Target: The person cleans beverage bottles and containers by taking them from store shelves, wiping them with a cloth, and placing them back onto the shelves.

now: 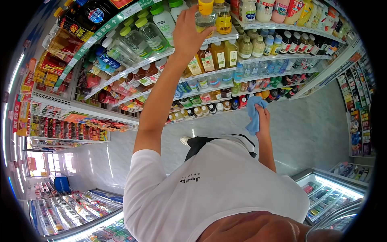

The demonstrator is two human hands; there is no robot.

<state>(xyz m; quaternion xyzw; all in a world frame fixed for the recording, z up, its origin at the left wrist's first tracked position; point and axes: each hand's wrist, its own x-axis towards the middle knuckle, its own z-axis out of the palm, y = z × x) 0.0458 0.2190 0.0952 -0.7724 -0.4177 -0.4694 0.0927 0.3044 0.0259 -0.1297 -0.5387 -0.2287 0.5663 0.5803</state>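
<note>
One clear, smooth-sided bottle (pixel 205 19) with a yellow cap is clasped between thumb and curled fingers of the left hand (pixel 188 34) at the upper shelf (pixel 228 36); one yellow-capped neighbour (pixel 223 18) is stood on it. One soft, crumpled blue cloth (pixel 253 115) is gripped by the right hand (pixel 263 120), lower than that shelf.

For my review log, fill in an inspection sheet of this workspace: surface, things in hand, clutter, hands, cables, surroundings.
Surface: white shelf with price labels along its edge, closely stocked.
Job's things: yellow-capped bottle, whether lifted unclear; blue cloth, bunched.
Clutter: similar bottle just right of the gripped one; green-capped bottles to the left.
Hands: left hand grips the bottle; right hand holds the cloth, lower down.
Cables: nothing seen.
Surroundings: grey floor, lit display case behind.
</note>
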